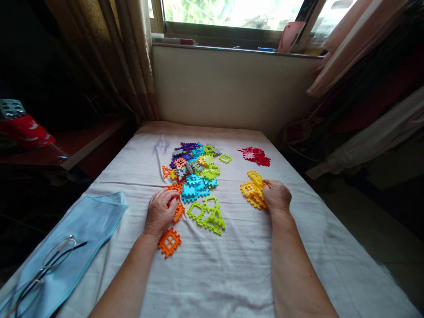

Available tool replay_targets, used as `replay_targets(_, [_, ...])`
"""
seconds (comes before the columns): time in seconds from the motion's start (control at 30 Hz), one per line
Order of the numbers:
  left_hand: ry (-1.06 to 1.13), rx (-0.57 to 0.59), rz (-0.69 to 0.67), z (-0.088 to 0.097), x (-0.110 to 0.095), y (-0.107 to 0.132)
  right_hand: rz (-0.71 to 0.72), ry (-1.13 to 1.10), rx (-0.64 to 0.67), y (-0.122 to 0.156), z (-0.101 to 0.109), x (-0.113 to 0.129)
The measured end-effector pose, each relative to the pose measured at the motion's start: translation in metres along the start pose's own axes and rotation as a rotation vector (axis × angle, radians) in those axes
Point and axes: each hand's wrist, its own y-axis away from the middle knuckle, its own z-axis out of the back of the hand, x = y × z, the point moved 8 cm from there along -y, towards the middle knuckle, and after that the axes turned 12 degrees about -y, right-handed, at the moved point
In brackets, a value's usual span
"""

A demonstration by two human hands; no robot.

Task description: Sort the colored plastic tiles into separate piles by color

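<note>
Fingertips (266, 189) of right hand (277, 196) seemingly touch yellow tiles (251, 191).

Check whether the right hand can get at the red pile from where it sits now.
Probably yes: the red pile lies just beyond the right hand, which rests on the yellow pile, with only bare sheet between.

Bright window (232, 11) (curtains (132, 57) beside) above pale wall (232, 88).

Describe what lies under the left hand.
Some orange tiles poke out from under the left hand, lying on the white cloth. How many it covers is hidden by the palm.
</note>
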Motion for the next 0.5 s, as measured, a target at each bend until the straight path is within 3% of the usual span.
replay_targets(0.1, [-0.002, 0.002, -0.002, 0.0, 0.0, 0.0, 0.044, 0.004, -0.013, -0.001, 0.005, 0.016])
replay_targets(0.2, [0.001, 0.005, -0.003, 0.0, 0.0, 0.0, 0.148, -0.027, 0.048, -0.002, -0.001, 0.056])
replay_targets(0.4, [0.011, 0.019, 0.014, -0.002, 0.001, 0.0, 0.479, -0.058, 0.405, 0.015, -0.065, 0.174])
replay_targets(0.5, [0.014, 0.028, 0.02, -0.003, 0.002, 0.0, 0.636, -0.032, 0.52, 0.02, -0.099, 0.218])
